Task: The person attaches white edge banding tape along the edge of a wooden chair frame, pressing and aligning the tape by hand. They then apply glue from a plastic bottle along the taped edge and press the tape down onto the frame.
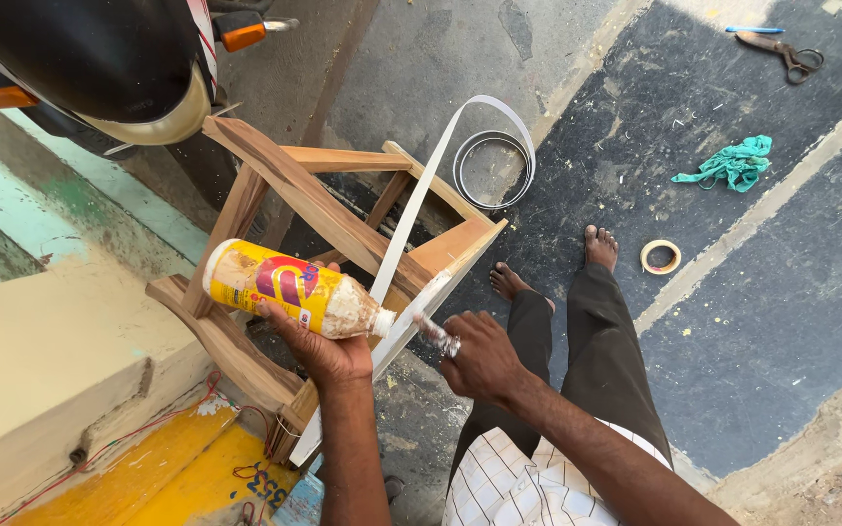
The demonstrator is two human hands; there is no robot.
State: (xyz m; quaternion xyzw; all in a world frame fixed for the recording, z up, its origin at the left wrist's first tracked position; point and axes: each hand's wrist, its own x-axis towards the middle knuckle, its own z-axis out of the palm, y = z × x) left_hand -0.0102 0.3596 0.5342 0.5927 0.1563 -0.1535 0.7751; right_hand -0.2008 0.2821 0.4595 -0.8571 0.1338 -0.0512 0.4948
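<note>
Looking down, my left hand [328, 353] grips a yellow glue bottle [289, 289] tipped sideways, nozzle at the white edge strip [411, 219] on the wooden stool frame [324, 209]. My right hand [479, 356] pinches a glue-smeared brush [436, 333] just beside the nozzle.

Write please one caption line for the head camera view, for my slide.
Left hand tips a yellow glue bottle over a white edge strip on a wooden frame; right hand holds a small brush.
</note>
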